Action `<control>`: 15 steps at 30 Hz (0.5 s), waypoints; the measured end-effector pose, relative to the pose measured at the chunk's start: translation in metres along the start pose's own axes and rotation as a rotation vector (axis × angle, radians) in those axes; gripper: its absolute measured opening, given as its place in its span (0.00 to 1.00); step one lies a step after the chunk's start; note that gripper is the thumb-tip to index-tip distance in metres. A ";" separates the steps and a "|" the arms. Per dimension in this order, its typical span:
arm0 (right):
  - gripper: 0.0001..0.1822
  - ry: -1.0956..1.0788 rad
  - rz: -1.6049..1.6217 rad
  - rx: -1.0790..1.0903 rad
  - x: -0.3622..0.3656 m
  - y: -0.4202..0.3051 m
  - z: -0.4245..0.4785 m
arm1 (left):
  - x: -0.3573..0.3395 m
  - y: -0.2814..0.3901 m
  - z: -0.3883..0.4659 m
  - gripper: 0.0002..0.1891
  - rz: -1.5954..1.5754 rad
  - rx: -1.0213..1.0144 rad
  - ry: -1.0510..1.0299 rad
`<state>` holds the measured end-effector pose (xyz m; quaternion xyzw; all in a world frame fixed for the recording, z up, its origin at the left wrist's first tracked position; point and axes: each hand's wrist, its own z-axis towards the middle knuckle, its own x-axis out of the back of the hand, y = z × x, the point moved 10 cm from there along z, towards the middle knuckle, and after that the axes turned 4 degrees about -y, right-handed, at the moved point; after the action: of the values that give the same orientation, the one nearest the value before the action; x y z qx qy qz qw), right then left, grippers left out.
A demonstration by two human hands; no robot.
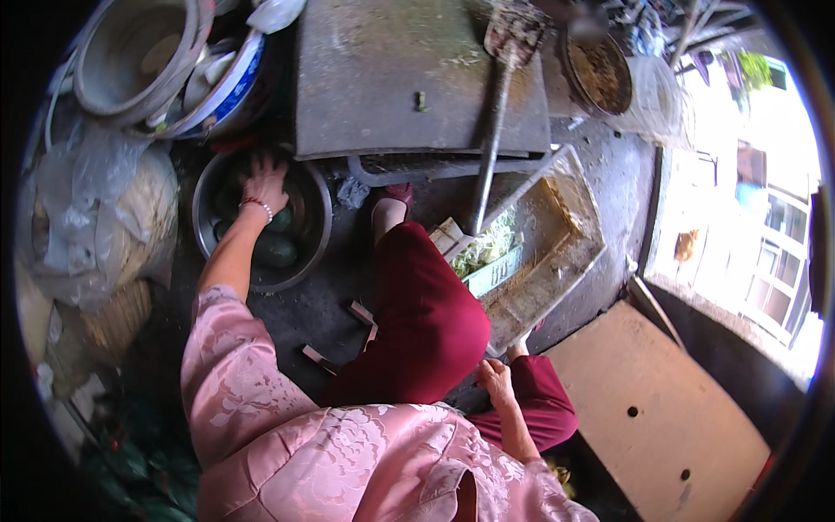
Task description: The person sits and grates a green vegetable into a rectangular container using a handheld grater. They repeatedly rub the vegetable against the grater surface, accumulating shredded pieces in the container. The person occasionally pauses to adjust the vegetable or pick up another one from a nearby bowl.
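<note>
My left hand (264,184), with a bead bracelet at the wrist, reaches into a wide metal basin (321,228) on the floor at the left. Its fingers are spread over dark green oblong vegetables (275,250) in the basin; whether it touches one cannot be told. My right hand (496,380) rests by my right knee with its fingers curled; what it may hold is not visible. Just beyond it lies a pale rectangular plastic tub (577,261), with a small light-green box (497,273) of shredded pale green vegetable (490,249) at its near side.
A board (391,85) lies ahead, with a long metal-handled tool (497,124) across its right part. Large pots (98,85) and a plastic-wrapped sack (98,209) stand left. A bucket of brown matter (599,75) is at the back right, a brown panel (659,404) at the lower right.
</note>
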<state>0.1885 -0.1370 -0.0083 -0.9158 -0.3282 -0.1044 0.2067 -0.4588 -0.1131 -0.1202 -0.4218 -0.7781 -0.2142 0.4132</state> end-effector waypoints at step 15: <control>0.15 -0.039 0.304 0.142 0.008 -0.045 -0.004 | 0.037 -0.115 -0.088 0.30 -1.623 0.024 0.528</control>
<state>0.1651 -0.1028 0.0120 -0.9399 -0.1962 -0.0305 0.2779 -0.5247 -0.2192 -0.0382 0.3343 -0.7199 -0.5269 0.3039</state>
